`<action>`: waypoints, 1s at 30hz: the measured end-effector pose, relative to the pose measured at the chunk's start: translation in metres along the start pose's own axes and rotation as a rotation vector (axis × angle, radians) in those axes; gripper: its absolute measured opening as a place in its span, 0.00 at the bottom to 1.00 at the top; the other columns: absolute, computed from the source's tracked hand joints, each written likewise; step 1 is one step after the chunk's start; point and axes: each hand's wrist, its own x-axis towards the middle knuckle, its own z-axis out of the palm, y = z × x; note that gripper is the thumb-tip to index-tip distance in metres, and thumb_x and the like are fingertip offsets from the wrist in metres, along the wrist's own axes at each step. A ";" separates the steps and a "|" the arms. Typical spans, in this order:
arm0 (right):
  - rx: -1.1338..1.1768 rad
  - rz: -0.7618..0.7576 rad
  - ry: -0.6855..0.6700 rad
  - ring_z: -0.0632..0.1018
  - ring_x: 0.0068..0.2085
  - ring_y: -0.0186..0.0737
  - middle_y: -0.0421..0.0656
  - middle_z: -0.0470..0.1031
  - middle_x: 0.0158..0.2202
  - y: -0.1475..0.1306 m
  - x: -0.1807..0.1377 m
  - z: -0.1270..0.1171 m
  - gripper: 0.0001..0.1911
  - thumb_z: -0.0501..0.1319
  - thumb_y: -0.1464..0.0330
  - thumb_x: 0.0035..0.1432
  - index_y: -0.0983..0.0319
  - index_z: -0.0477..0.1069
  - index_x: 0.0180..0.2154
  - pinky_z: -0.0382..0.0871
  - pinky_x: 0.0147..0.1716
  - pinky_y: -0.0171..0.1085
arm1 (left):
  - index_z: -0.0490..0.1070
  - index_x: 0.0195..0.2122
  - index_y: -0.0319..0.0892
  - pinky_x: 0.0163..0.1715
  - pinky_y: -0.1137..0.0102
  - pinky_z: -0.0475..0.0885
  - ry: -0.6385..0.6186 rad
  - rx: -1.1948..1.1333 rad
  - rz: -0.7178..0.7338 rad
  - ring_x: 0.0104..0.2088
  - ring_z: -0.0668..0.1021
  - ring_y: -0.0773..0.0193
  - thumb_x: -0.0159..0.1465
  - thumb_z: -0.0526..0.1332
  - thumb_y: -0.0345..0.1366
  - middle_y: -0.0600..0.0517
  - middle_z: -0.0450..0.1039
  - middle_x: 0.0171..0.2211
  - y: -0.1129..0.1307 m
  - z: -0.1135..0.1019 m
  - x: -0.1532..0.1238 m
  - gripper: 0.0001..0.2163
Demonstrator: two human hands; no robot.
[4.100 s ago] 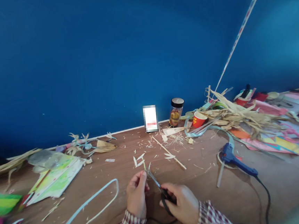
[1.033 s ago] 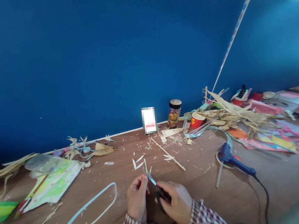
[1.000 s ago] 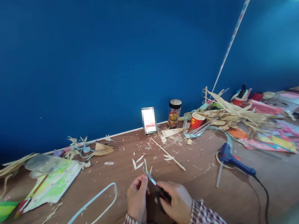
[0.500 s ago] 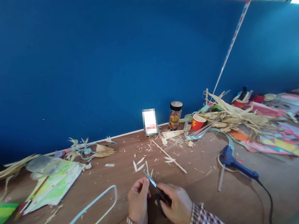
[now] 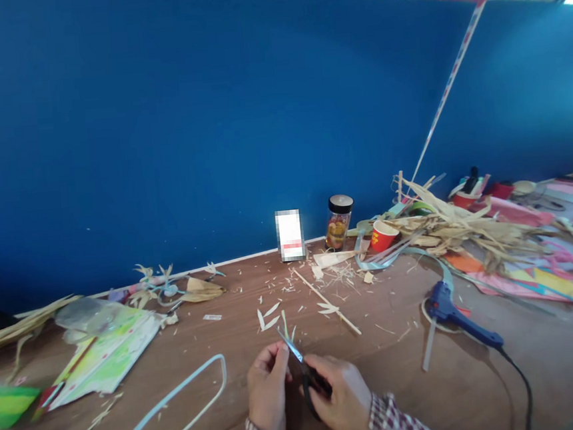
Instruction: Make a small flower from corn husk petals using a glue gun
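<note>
While the right hand wraps its fingers round the black-handled scissors, the left hand pinches a thin pale-green strip beside their blades, thumb against forefinger, with white leaf-shaped pieces just beyond and, farther back, a lidded jar near the blue wall.

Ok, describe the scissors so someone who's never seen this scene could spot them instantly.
Below the blue wall runs a brown table. At its near side, bottom centre, the right hand holds the scissors, tips close to the left hand. Shiny metal blades and black handles set them apart from the pale leaf-shaped pieces just beyond.
</note>
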 end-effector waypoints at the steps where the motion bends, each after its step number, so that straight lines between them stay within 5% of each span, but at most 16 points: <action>1: -0.003 0.003 0.007 0.71 0.32 0.35 0.39 0.71 0.29 0.001 0.000 0.001 0.10 0.55 0.72 0.48 0.59 0.68 0.35 0.60 0.30 0.30 | 0.71 0.24 0.39 0.17 0.76 0.56 0.003 0.000 0.001 0.15 0.62 0.71 0.50 0.61 0.45 0.60 0.59 0.12 0.000 0.000 0.000 0.12; 30: 0.064 -0.015 0.006 0.71 0.31 0.36 0.41 0.71 0.29 -0.007 0.000 -0.009 0.12 0.55 0.72 0.48 0.60 0.67 0.38 0.61 0.30 0.30 | 0.69 0.25 0.37 0.17 0.77 0.57 -0.043 0.037 0.009 0.16 0.61 0.73 0.53 0.59 0.44 0.59 0.59 0.13 -0.006 -0.003 0.001 0.12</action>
